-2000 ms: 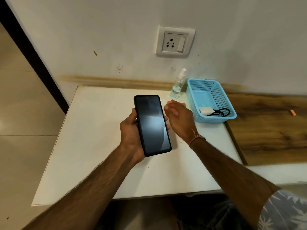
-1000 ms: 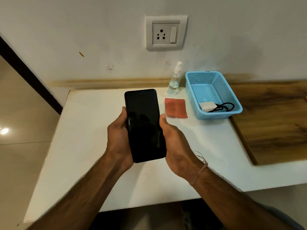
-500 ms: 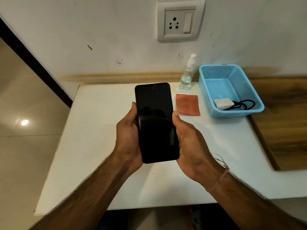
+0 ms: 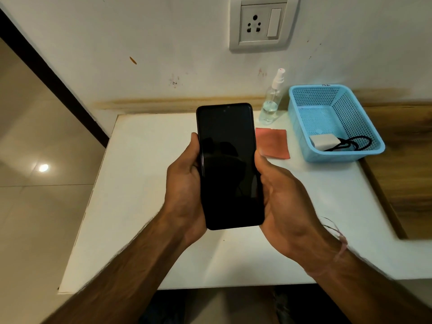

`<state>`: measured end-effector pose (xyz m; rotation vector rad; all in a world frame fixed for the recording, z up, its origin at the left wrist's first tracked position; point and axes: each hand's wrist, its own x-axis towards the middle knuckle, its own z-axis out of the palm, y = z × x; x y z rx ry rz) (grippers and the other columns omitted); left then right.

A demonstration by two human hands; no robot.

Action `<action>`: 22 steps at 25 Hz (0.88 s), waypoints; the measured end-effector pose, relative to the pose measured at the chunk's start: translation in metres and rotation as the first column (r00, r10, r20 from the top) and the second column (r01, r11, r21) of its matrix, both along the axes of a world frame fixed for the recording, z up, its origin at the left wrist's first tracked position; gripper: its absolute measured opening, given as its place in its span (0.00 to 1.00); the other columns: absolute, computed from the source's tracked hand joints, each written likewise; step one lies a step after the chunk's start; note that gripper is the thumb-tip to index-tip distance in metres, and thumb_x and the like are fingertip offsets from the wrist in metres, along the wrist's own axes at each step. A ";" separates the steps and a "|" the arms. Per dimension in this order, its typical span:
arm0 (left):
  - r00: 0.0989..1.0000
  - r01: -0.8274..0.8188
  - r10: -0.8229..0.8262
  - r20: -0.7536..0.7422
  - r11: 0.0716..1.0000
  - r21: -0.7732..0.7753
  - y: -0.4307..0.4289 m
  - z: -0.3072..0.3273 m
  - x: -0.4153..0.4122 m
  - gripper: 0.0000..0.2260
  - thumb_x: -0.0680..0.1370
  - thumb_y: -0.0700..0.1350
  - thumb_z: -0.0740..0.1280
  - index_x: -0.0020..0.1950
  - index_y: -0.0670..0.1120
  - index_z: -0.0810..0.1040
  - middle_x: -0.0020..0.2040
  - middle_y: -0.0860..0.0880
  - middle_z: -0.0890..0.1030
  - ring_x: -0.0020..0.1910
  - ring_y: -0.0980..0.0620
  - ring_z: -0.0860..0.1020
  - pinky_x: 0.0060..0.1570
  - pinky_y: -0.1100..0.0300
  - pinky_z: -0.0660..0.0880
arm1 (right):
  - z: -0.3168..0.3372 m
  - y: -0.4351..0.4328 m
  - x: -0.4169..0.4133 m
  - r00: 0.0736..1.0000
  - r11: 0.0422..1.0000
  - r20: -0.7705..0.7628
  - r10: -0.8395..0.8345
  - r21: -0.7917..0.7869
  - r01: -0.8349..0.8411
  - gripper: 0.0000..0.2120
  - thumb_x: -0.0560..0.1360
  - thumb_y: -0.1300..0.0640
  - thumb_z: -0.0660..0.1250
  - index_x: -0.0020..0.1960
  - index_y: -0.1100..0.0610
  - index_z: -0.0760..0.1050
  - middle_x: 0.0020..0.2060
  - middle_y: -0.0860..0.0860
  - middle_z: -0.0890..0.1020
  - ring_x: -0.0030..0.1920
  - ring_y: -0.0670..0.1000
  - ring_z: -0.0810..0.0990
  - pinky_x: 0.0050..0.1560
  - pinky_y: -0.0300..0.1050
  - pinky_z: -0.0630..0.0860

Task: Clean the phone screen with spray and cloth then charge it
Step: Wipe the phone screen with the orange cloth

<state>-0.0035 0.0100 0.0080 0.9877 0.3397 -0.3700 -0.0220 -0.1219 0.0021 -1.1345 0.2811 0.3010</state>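
You are facing a white wall [image 4: 163,43] with one white table [image 4: 140,183] pushed against it. One wooden top [image 4: 409,171] is sitting along the table's edge at 3 o'clock.

Both your forearms are coming in from 6 o'clock, and your two hands are meeting at the middle of the view. Your left hand [image 4: 184,190] is gripping the one phone [image 4: 229,164] from its 9 o'clock side, with the thumb [image 4: 195,146] lying along that long edge. Your right hand [image 4: 285,202] is gripping it from the 3 o'clock side, thumb [image 4: 261,162] pressing the opposite edge. The remaining fingers of both hands are curling behind the phone and are hidden, so you cannot tell how they are lying. You are holding the phone upright above the table, its dark screen facing you.

Taking the phone as the centre of the dial, one blue mesh basket [image 4: 350,106] is standing on the table at 2 o'clock. One socket plate [image 4: 263,23] is sitting on the wall at 12 o'clock. One orange-red cloth [image 4: 273,143] is lying flat at 3 o'clock, just beside your right thumb. One clear spray bottle [image 4: 272,101] is standing upright at 1 o'clock, between the cloth and the wall. Inside the basket, one white charger block [image 4: 323,141] is lying at the near end with one black cable [image 4: 355,141] looping beside it.
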 end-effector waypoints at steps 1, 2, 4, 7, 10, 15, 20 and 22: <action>1.000 0.001 -0.001 0.013 1.000 0.005 0.001 0.002 -0.001 0.25 0.81 0.65 0.55 0.62 0.51 0.84 0.58 0.42 0.85 0.54 0.40 0.85 0.48 0.49 0.82 | 0.003 -0.001 -0.002 1.000 1.000 0.003 0.000 0.011 0.000 0.18 0.81 0.42 0.55 0.51 0.43 0.83 0.51 0.50 0.86 0.52 0.52 0.85 0.48 0.46 0.81; 1.000 0.001 -0.001 0.026 1.000 0.004 0.002 0.005 -0.003 0.25 0.81 0.64 0.55 0.62 0.51 0.84 0.57 0.42 0.85 0.54 0.40 0.85 0.48 0.49 0.82 | 0.006 -0.002 -0.003 1.000 0.999 0.004 -0.001 0.037 0.001 0.18 0.81 0.43 0.55 0.51 0.43 0.83 0.51 0.50 0.86 0.52 0.52 0.85 0.47 0.46 0.81; 0.999 0.008 -0.008 0.053 1.000 -0.011 0.004 0.010 -0.006 0.25 0.81 0.64 0.56 0.60 0.50 0.85 0.56 0.43 0.86 0.52 0.42 0.86 0.46 0.50 0.82 | 0.012 -0.002 -0.007 1.000 0.995 0.007 0.001 0.096 -0.002 0.18 0.81 0.45 0.55 0.54 0.47 0.83 0.52 0.51 0.85 0.53 0.53 0.84 0.48 0.46 0.82; 0.995 0.029 -0.029 0.091 1.000 -0.001 0.006 0.014 -0.010 0.24 0.80 0.63 0.56 0.52 0.53 0.87 0.49 0.46 0.88 0.46 0.46 0.87 0.41 0.53 0.82 | 0.021 -0.003 -0.013 0.999 0.986 0.037 0.018 0.163 -0.024 0.18 0.82 0.47 0.55 0.60 0.52 0.80 0.56 0.53 0.84 0.56 0.54 0.83 0.56 0.50 0.80; 0.993 0.028 -0.029 0.116 1.000 0.012 0.009 0.017 -0.013 0.22 0.80 0.63 0.56 0.49 0.55 0.88 0.47 0.48 0.88 0.45 0.48 0.87 0.40 0.55 0.82 | 0.027 -0.003 -0.017 0.998 0.976 0.053 0.024 0.217 -0.035 0.18 0.81 0.49 0.55 0.61 0.54 0.80 0.56 0.53 0.84 0.57 0.54 0.83 0.57 0.50 0.79; 0.992 0.038 -0.040 0.118 0.999 0.019 0.009 0.017 -0.013 0.23 0.81 0.63 0.55 0.49 0.55 0.88 0.47 0.48 0.88 0.44 0.49 0.87 0.39 0.56 0.82 | 0.027 -0.003 -0.017 0.998 0.975 0.057 0.019 0.221 -0.031 0.18 0.80 0.49 0.56 0.59 0.55 0.81 0.55 0.53 0.84 0.55 0.53 0.83 0.55 0.48 0.80; 0.995 0.040 -0.040 0.089 0.999 -0.002 0.009 0.012 -0.007 0.25 0.81 0.65 0.55 0.57 0.52 0.86 0.55 0.44 0.86 0.53 0.42 0.86 0.47 0.51 0.82 | 0.017 0.000 -0.011 0.999 0.987 0.043 0.010 0.159 -0.017 0.17 0.81 0.47 0.56 0.58 0.52 0.81 0.54 0.53 0.85 0.55 0.53 0.84 0.52 0.47 0.81; 0.998 0.030 -0.030 0.064 1.000 0.000 0.007 0.008 -0.004 0.25 0.81 0.65 0.55 0.60 0.51 0.85 0.57 0.43 0.86 0.54 0.41 0.85 0.47 0.51 0.82 | 0.012 0.001 -0.007 1.000 0.992 0.023 0.004 0.128 -0.006 0.17 0.81 0.46 0.57 0.55 0.50 0.82 0.53 0.52 0.85 0.53 0.53 0.85 0.47 0.46 0.82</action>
